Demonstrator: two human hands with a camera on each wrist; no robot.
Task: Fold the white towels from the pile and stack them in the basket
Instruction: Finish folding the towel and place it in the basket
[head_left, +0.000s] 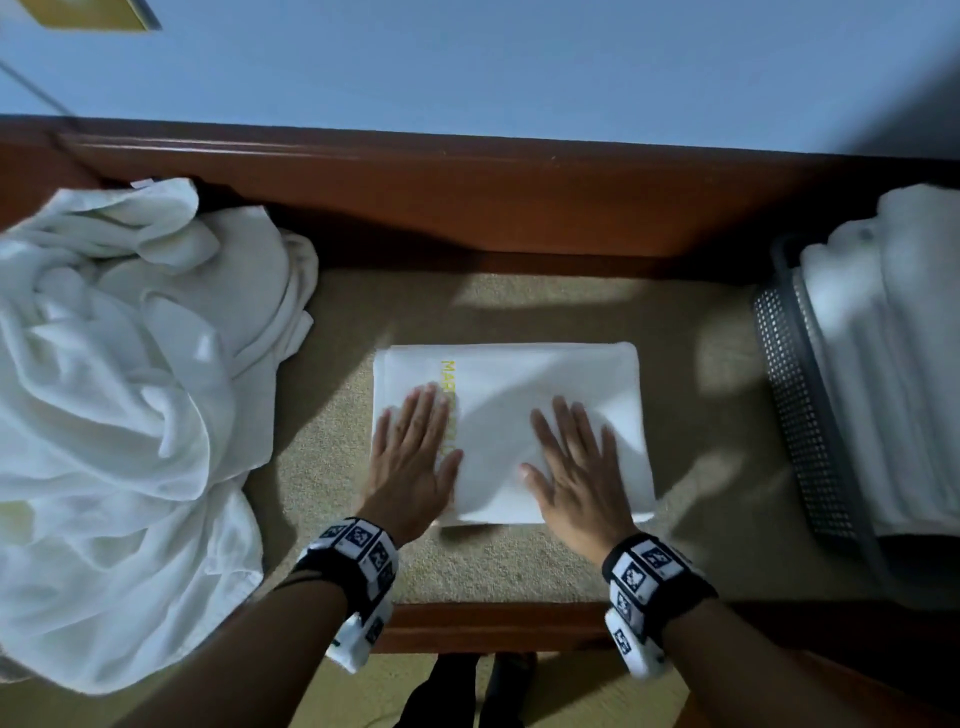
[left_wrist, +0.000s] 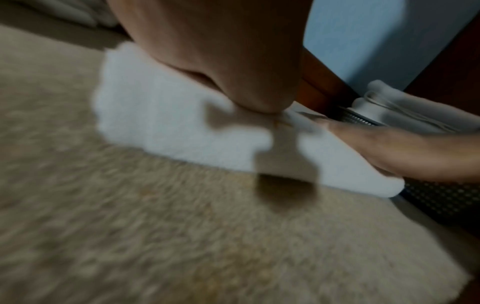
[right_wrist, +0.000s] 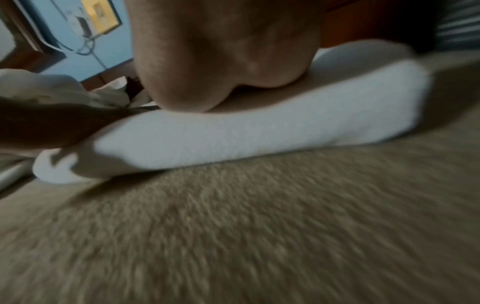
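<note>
White folded towel (head_left: 540, 415) lies under both palms: left hand (head_left: 410, 457) and right hand (head_left: 574, 467) press flat, fingers straight, side by side.

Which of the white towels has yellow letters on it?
The folded towel in the middle, under the left hand and right hand. The crumpled pile and the basket's towels show none.

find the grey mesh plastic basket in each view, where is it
Head: the grey mesh plastic basket is at the right edge, with folded white towels stacked in it.
Left wrist: at right, beyond the right hand, its mesh rim shows under the stacked towels.
Right wrist: not in it.
Shared landmark: the folded white towel on the beige carpeted surface, pressed by both hands.
</note>
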